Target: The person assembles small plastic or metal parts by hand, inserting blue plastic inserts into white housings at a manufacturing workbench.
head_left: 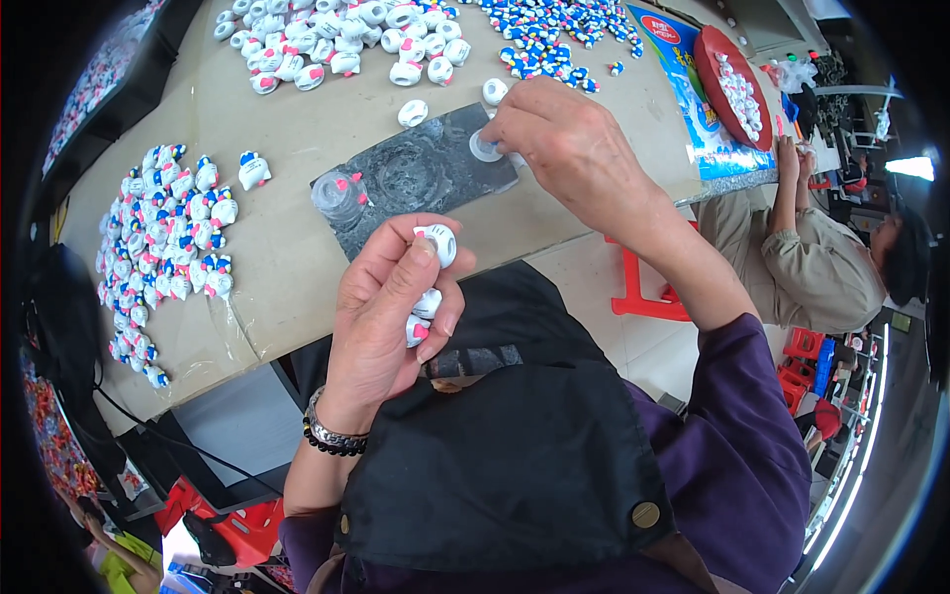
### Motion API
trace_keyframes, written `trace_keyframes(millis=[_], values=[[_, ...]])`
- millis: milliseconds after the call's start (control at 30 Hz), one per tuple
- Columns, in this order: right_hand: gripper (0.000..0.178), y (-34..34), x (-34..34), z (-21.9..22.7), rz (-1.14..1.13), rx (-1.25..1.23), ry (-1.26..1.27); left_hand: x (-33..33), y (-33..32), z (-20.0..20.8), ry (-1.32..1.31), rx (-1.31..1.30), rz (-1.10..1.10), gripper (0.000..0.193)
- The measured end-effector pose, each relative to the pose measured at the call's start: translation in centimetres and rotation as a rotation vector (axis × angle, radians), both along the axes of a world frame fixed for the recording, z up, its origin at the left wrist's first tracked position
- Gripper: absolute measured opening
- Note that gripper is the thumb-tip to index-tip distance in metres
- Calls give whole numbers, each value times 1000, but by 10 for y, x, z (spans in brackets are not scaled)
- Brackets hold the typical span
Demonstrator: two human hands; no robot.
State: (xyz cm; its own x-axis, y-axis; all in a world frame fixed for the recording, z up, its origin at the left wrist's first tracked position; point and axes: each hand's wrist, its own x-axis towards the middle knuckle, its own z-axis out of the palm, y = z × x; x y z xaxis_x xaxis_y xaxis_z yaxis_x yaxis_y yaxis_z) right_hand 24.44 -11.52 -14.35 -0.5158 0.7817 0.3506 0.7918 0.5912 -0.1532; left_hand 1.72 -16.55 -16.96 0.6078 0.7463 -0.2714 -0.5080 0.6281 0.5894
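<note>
My left hand is closed around several small white figurine heads with pink bows. One white head is held up between thumb and forefinger, its round opening showing. My right hand is pinched over a small clear round dish at the right end of a dark grey slab. Whatever the fingertips hold there is too hidden to make out. On the slab's left end is another clear dish, with small pink pieces at it. Two loose white heads, one of them a white shell, lie just beyond the slab.
White heads are heaped at the back, beside blue-and-white bodies. Joined figurines cover the left of the table. A red plate of white pieces rests on a blue bag at right. A co-worker sits beyond.
</note>
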Motion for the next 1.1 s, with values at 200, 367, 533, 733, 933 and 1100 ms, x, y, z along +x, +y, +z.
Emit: trace_keyframes(millis=[200, 367, 533, 733, 933, 1100], values=[[17, 0, 1, 5, 12, -87, 28, 3, 5, 3, 38, 65, 52, 31], [16, -5, 4, -1, -175, -136, 387, 17, 13, 16, 134, 143, 93, 31], [14, -14, -4, 3, -311, -451, 1065, 33, 18, 15, 164, 181, 177, 29], [16, -31, -17, 11, -197, -583, 1360, 40, 17, 9, 195, 275, 236, 27], [14, -36, -23, 11, -175, -594, 1324, 40, 16, 0, 238, 407, 248, 25], [12, -41, -24, 13, -184, -510, 1113, 37, 12, -3, 362, 523, 260, 24]])
